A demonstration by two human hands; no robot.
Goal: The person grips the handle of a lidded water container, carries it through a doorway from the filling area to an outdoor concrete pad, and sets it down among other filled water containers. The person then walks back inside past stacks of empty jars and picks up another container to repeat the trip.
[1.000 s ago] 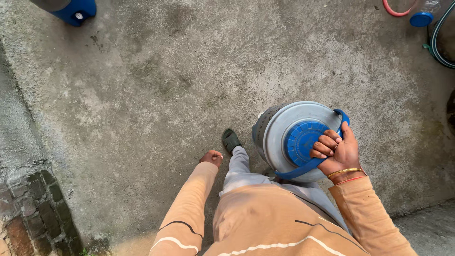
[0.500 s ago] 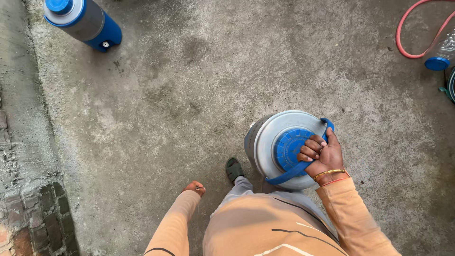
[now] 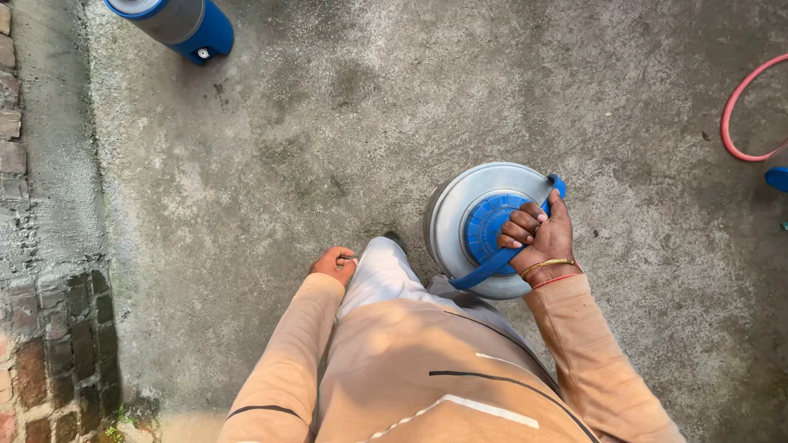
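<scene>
Steel water jug, round and grey with a blue screw lid on top, hangs at the person's right side above the concrete floor, just beside the right leg. Its lid is on, so what is inside cannot be seen. A blue strap handle arches across the top from one rim to the other. The right hand is closed around this handle, fingers curled over it and resting against the lid; bangles sit on the wrist. The left hand hangs by the left thigh, fingers loosely curled, holding nothing that can be made out. A second jug, grey with a blue base, stands well apart at the upper left. A red hose curves along the right edge, and a brick border runs down the left.
</scene>
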